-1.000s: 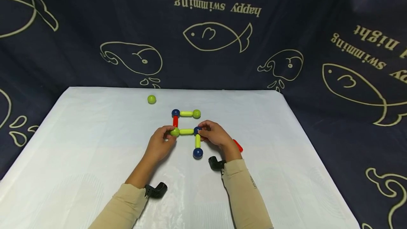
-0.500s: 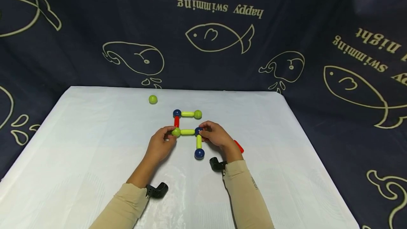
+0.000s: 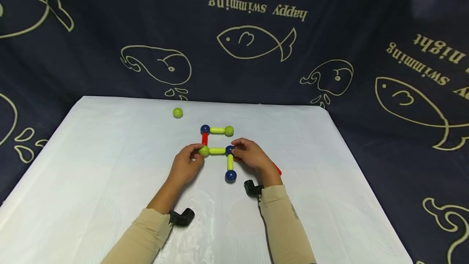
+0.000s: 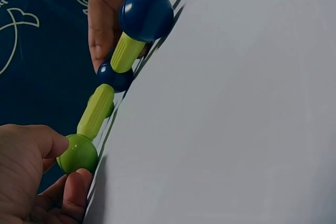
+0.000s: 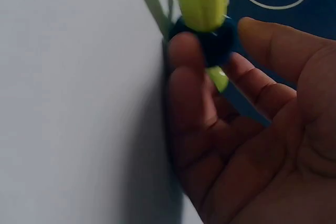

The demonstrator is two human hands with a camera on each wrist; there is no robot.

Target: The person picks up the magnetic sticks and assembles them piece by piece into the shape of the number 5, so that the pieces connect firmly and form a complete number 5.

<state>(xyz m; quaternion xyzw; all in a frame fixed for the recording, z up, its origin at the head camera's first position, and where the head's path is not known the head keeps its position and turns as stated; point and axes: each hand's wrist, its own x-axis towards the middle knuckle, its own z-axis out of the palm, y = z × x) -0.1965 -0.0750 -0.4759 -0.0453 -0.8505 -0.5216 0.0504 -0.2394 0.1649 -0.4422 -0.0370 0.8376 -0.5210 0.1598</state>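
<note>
A chain of magnetic balls and sticks lies on the white table. My left hand [image 3: 185, 165] pinches its middle green ball [image 3: 204, 150] between thumb and fingers. My right hand [image 3: 253, 155] has its fingertips around a blue ball [image 3: 229, 150]. A yellow-green stick [image 3: 217, 150] joins these two balls. From the held blue ball, another yellow-green stick [image 3: 230, 162] runs toward me to a second blue ball [image 4: 146, 16]. Beyond the left hand, a red stick [image 3: 204, 138] leads to a far blue ball [image 3: 205, 129], a yellow-green stick [image 3: 218, 130] and an end green ball [image 3: 229, 130].
A loose green ball [image 3: 177, 112] sits near the far edge of the table [image 3: 121, 141]. One red stick [image 3: 277, 169] lies by the right wrist, partly hidden by it. Dark patterned cloth [image 3: 253, 80] hangs behind the table.
The head view has shifted slightly, moving everything a little to the right. Both hands keep their holds on the same balls. The right wrist covers more of the loose red stick.
</note>
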